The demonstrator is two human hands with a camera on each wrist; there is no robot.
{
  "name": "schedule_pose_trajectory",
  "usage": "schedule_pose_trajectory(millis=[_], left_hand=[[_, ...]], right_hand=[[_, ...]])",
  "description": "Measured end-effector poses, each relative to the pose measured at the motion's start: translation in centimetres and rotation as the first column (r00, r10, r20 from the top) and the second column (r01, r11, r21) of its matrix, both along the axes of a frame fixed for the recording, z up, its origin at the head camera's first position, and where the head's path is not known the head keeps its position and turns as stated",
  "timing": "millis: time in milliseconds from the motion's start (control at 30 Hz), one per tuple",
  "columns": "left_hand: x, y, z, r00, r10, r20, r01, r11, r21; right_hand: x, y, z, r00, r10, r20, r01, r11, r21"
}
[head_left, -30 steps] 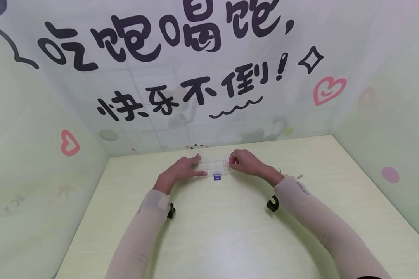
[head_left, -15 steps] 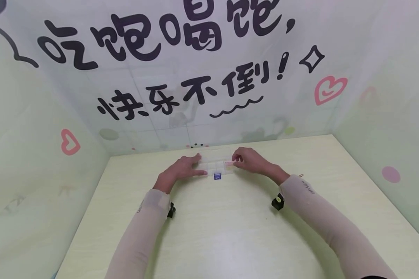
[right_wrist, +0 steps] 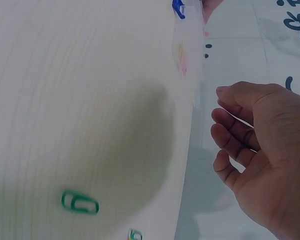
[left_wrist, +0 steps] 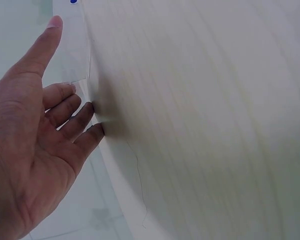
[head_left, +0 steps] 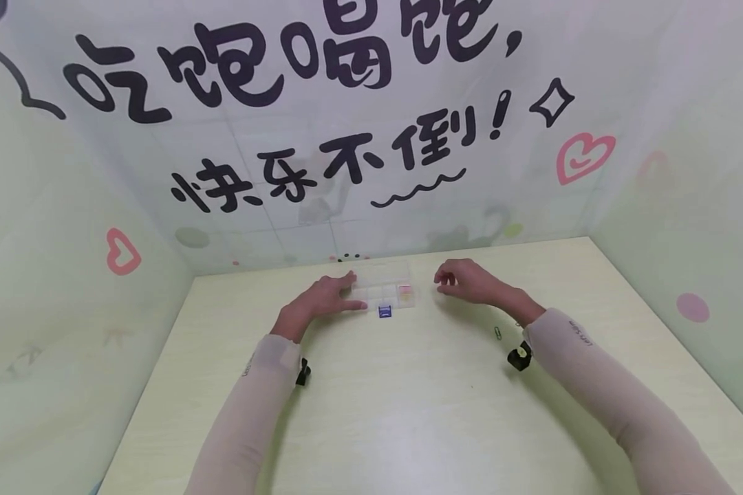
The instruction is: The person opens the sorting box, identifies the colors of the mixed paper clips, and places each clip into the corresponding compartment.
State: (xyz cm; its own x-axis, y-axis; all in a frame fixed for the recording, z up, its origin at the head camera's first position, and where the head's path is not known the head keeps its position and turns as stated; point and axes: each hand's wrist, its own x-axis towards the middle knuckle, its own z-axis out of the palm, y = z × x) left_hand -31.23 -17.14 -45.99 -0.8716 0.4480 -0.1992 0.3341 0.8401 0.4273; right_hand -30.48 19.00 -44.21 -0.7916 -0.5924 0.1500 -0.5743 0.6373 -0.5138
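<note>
At frame centre, the clear compartment box (head_left: 385, 291) rests on the desk (head_left: 408, 399), the left hand (head_left: 322, 300) flat against its left end, grip spread, while the right hand (head_left: 467, 282) hovers just right, loosely curled and holding nothing.

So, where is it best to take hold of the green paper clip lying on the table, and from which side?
The green wire paper clip lies flat on the pale wooden table, near the right hand, which holds nothing. Probably come from straight above and pinch its two long sides with thumb and forefinger. It is thin and flat, so a nail may need to lift one rounded end first.
</note>
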Motion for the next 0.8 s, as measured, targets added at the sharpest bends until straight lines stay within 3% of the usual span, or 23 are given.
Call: schedule_pose_trajectory(millis=[400,800], left_hand=[[-0.1,-0.1,-0.2,1.0,0.005,0.009,-0.005,1.0,0.006],[-0.2,-0.1,-0.3,1.0,0.005,0.007,-0.005,1.0,0.009]], right_hand=[[1.2,3.8,0.4,0.999,-0.025,0.022,0.024,0.998,0.053],[1.9,7.2,-0.3,0.997,-0.068,0.023,0.067,0.995,0.068]])
